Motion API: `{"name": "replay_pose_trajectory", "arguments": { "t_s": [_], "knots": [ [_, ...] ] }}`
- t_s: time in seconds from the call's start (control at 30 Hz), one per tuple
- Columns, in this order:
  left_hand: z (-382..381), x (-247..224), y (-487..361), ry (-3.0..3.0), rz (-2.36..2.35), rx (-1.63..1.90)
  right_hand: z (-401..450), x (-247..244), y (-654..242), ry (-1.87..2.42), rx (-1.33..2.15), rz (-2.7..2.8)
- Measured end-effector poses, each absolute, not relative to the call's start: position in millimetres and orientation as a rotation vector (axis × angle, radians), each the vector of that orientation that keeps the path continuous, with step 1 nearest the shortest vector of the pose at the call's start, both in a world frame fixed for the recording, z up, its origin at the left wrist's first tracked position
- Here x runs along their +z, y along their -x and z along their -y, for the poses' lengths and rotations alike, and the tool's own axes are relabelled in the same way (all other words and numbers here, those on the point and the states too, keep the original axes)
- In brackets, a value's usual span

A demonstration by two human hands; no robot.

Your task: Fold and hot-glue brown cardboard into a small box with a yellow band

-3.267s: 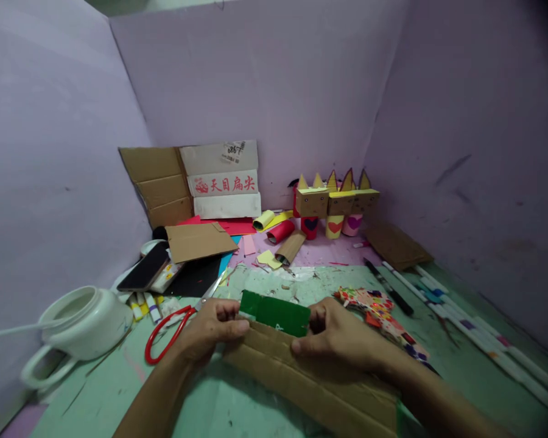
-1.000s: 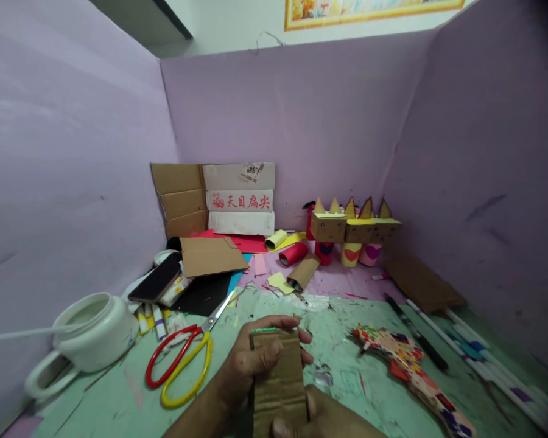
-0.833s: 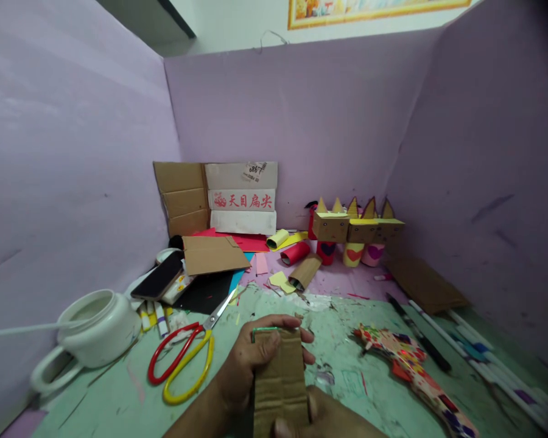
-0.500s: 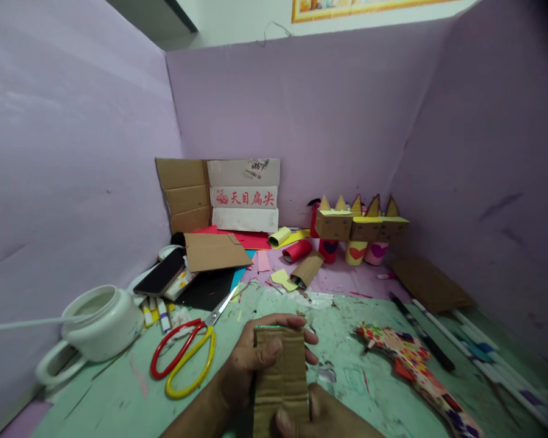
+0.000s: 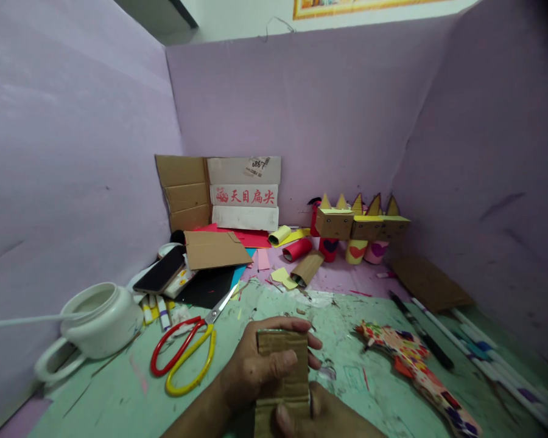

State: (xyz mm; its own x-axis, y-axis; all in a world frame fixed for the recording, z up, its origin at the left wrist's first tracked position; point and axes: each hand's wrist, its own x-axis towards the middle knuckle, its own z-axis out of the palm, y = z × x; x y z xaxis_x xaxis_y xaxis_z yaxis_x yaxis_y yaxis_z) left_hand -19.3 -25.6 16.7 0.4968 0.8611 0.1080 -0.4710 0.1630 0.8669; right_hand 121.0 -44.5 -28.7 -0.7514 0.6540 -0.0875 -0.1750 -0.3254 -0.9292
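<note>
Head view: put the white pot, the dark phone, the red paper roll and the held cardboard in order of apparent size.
1. White pot and held cardboard, unranked: the left hand and right hand hide part of the cardboard, which meets the bottom frame edge.
2. Dark phone.
3. Red paper roll.

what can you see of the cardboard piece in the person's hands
The cardboard piece is brown, narrow and oblong, with creases running across it and a thin pale line along its far edge. Its length points away from the person; the near end is out of frame. The left hand wraps it, thumb across its face; the right hand grips it lower down.
</note>
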Motion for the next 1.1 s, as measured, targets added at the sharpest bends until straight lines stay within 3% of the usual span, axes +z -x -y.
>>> {"name": "replay_pose_trajectory", "arguments": {
  "t_s": [0.5, 0.7, 0.83, 1.1],
  "knots": [
    [7.4, 16.8, 20.1, -0.81, -0.626, 1.031, 57.9, -1.3, -124.9, 0.889, 2.461, 0.994],
    [-11.2, 19.7, 35.2, -0.587, -0.546, 1.02, 44.8, 1.2, -127.4, 1.007, 2.105, 0.628],
    [-8.0, 24.2, 45.9, -0.52, -0.775, 1.131, 27.7, 5.3, -134.4, 0.98, 1.854, 0.368],
    [28.7, 10.9, 21.0, -0.901, -1.156, 0.832, 16.5, 4.7, -141.8, 0.915, 1.685, 0.238]
  ]
}}
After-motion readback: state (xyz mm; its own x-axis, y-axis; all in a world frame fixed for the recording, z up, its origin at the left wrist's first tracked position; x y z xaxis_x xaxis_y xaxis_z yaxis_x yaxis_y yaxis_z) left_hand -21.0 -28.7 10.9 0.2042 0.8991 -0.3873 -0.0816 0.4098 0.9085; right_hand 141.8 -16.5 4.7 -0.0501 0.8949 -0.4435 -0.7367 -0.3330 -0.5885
